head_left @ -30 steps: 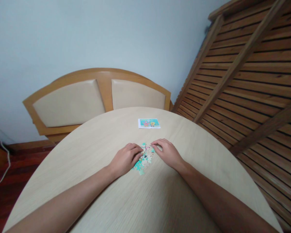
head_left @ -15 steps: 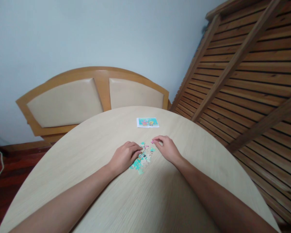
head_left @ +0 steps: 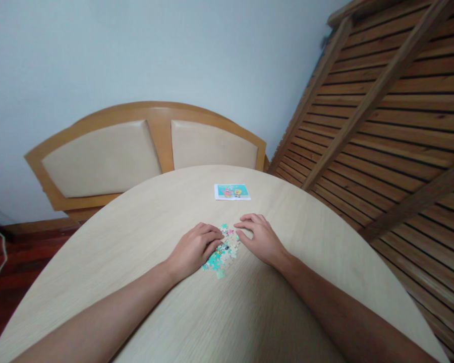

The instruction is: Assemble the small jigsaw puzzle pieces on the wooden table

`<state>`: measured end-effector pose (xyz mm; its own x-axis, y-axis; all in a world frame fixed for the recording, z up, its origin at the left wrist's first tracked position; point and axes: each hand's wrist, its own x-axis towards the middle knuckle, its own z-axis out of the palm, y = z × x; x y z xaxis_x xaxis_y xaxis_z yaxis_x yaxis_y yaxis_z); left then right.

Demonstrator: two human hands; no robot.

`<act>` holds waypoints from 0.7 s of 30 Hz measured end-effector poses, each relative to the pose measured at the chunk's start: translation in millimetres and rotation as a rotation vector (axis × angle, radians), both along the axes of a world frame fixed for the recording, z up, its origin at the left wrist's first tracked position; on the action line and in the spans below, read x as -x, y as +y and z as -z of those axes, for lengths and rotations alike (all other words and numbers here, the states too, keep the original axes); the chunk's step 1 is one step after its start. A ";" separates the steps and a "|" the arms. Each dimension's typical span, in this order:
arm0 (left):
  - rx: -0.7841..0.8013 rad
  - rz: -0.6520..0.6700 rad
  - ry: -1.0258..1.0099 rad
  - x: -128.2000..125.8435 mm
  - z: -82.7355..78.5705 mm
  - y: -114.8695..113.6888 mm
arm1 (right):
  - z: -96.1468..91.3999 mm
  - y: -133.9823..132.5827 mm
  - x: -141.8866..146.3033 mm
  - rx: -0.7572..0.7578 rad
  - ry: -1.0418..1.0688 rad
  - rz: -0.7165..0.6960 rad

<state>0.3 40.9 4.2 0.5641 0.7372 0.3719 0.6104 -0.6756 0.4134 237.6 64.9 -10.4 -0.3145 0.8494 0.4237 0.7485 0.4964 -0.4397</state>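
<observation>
A small pile of jigsaw puzzle pieces (head_left: 215, 261), mostly teal and pale with a few pink and dark ones, lies in the middle of the table. My left hand (head_left: 194, 248) rests at the pile's left side, its fingers bent over the edge pieces and the thumb a little apart from them. On the opposite side, my right hand (head_left: 263, 239) is open, thumb and fingers parted, with the thumb tip close to the pile's right edge. No piece shows between its fingers. Beyond the hands lies a picture card (head_left: 232, 192) with a pink and a yellow cartoon figure on teal.
The round wooden table (head_left: 166, 317) spreads out under both arms. Behind it stands a headboard (head_left: 162, 136) with cream panels against a pale wall. A slatted wooden frame (head_left: 386, 126) leans on the right. A white cable (head_left: 2, 257) hangs at far left.
My right hand had a pink piece pinched above the pile's right side; now its fingers have parted and no piece shows in them. My left hand has barely moved.
</observation>
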 end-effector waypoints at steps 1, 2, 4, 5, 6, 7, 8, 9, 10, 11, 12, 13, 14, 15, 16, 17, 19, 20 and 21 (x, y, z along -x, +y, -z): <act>0.000 0.007 -0.007 0.0 -0.8 -0.5 | 0.0 -0.7 0.0 0.000 0.000 0.001; 0.002 0.016 -0.015 0.0 -1.6 -0.9 | 0.0 -1.4 -0.1 -0.002 0.003 0.001; 0.012 0.043 -0.027 0.2 -2.8 -1.7 | -0.2 -3.2 -0.5 -0.003 0.009 -0.006; 0.017 0.058 -0.030 0.3 -3.1 -2.0 | -0.3 -4.2 -0.8 0.000 0.011 -0.013; 0.021 0.072 -0.032 0.6 -3.3 -2.2 | -0.4 -5.3 -1.0 0.004 0.012 -0.023; 0.023 0.083 -0.033 1.0 -3.2 -2.3 | -0.4 -6.2 -1.3 0.010 0.015 -0.033; 0.023 0.090 -0.032 1.5 -3.1 -2.3 | -0.4 -6.9 -1.6 0.016 0.021 -0.044; 0.022 0.093 -0.033 2.0 -2.9 -2.2 | -0.3 -7.3 -1.9 0.022 0.029 -0.055; 0.022 0.094 -0.034 2.5 -2.8 -2.2 | -0.1 -7.3 -2.2 0.027 0.040 -0.065; 0.024 0.096 -0.034 2.9 -2.8 -2.1 | 0.2 -6.9 -2.4 0.031 0.051 -0.072; 0.026 0.098 -0.036 3.3 -2.8 -2.1 | 0.7 -6.3 -2.6 0.034 0.062 -0.077; 0.028 0.099 -0.039 3.6 -3.0 -2.1 | 1.2 -5.6 -2.8 0.036 0.071 -0.080; 0.031 0.100 -0.044 3.8 -3.2 -2.1 | 1.8 -4.7 -2.9 0.039 0.077 -0.081; 0.033 0.101 -0.052 4.0 -3.3 -2.1 | 2.4 -4.0 -2.9 0.040 0.082 -0.080; 0.034 0.101 -0.063 4.1 -3.5 -2.1 | 3.1 -3.5 -2.8 0.040 0.087 -0.077; 0.039 0.102 -0.075 4.1 -3.6 -2.1 | 3.7 -3.1 -2.7 0.037 0.093 -0.072; 0.062 0.111 -0.099 4.1 -3.8 -2.1 | 4.9 -3.0 -2.3 0.023 0.102 -0.056; 0.077 0.117 -0.113 4.0 -3.9 -2.2 | 5.4 -3.1 -2.1 0.013 0.105 -0.046; 0.094 0.125 -0.126 3.8 -4.1 -2.3 | 5.9 -3.3 -2.0 0.003 0.105 -0.039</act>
